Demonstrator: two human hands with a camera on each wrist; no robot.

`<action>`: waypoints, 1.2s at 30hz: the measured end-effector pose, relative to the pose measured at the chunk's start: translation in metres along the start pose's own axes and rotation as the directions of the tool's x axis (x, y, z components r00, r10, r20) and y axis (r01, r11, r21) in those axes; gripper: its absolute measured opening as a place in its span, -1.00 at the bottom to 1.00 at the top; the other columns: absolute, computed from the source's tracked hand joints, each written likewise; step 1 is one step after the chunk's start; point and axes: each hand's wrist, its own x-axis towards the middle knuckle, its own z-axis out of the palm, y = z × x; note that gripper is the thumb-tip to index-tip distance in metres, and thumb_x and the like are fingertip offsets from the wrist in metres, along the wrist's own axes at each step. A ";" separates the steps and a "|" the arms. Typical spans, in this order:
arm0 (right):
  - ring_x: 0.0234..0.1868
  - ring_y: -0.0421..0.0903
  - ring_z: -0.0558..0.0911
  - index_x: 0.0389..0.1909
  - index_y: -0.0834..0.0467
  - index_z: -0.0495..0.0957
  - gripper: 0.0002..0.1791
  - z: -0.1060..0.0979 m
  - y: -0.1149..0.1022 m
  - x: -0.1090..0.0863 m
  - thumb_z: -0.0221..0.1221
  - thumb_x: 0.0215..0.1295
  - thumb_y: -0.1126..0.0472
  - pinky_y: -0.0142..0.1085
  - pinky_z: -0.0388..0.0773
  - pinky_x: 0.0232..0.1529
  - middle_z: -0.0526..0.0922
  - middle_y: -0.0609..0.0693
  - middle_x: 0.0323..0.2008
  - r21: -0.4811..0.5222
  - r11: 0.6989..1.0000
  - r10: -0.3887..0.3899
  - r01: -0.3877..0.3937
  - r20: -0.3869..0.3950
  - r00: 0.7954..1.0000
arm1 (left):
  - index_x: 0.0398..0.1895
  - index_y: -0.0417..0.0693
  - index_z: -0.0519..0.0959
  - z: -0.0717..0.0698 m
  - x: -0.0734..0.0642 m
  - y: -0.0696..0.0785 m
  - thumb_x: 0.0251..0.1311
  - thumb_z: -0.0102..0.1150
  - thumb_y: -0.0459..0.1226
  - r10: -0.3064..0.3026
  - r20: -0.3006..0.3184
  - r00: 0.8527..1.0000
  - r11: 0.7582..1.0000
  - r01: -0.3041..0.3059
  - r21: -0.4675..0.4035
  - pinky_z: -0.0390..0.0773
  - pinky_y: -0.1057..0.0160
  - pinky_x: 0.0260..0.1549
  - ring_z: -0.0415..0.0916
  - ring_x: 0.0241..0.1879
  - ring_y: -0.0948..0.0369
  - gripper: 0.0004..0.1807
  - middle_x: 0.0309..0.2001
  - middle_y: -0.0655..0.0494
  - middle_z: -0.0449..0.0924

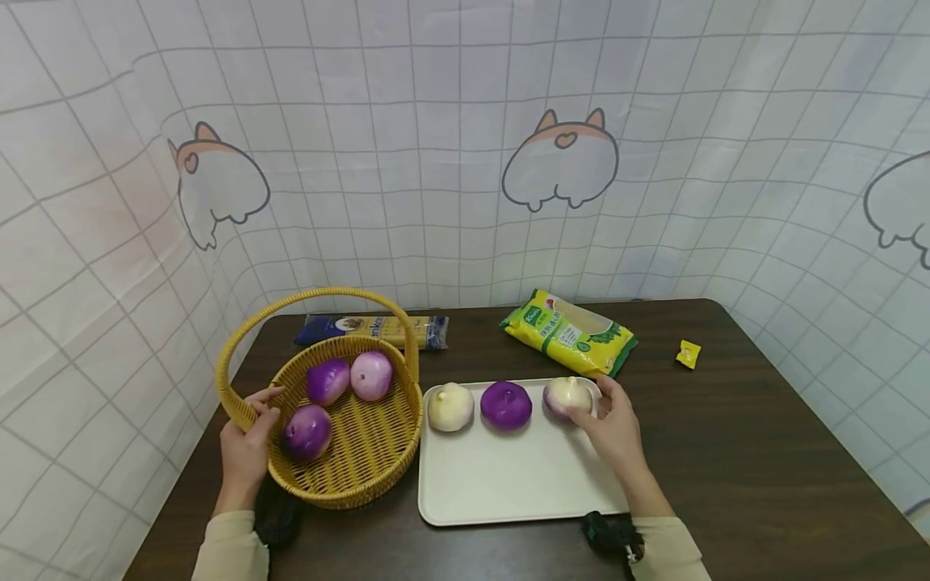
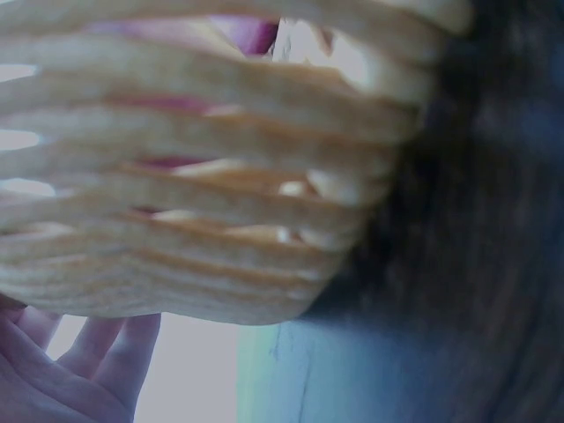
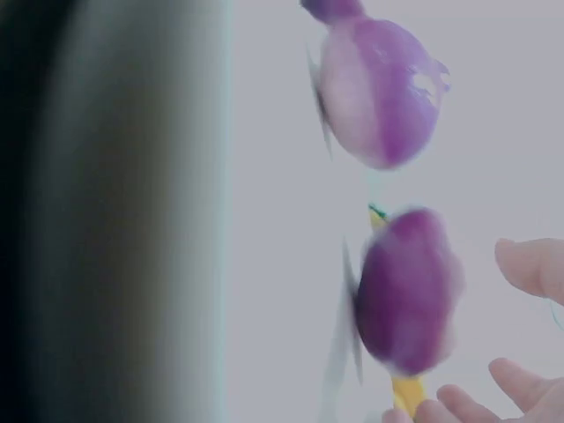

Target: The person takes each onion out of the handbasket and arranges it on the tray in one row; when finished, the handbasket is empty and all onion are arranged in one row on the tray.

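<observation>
A yellow wicker basket [image 1: 363, 484] with a tall hoop handle holds three purple onions, one [image 1: 308, 432] close to its left side. My left hand [image 1: 247, 444] grips the basket at its left side, by the foot of the handle. In the left wrist view, the fingers [image 2: 123, 361] show beside the woven wall. On the white tray [image 1: 501, 484] stand a whitish onion [image 1: 450, 407], a deep purple onion [image 1: 506, 406] and a white-and-purple onion [image 1: 565, 397]. My right hand [image 1: 613, 428] is around that last onion; the right wrist view shows its thumb and fingers spread beside an onion [image 3: 408, 293].
Behind the tray lies a yellow-green packet [image 1: 570, 331]. A blue-ended pack of pasta [image 1: 395, 329] lies behind the basket. One small yellow wrapped piece [image 1: 687, 354] is on the dark table [image 1: 726, 452] at the right. A patterned cloth [image 1: 465, 202] hangs around the table.
</observation>
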 end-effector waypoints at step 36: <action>0.00 0.12 0.60 -0.01 0.20 0.58 -0.72 0.086 -0.079 -0.045 0.26 0.25 0.34 -0.18 0.55 0.03 0.65 0.06 -0.04 0.189 0.909 -0.403 0.372 0.173 0.899 | -0.31 -0.37 0.39 -0.002 -0.002 0.002 0.36 0.03 -0.38 -0.032 0.021 0.999 0.997 0.031 0.075 0.32 0.52 0.09 0.41 0.24 0.15 -0.84 0.19 -0.06 0.55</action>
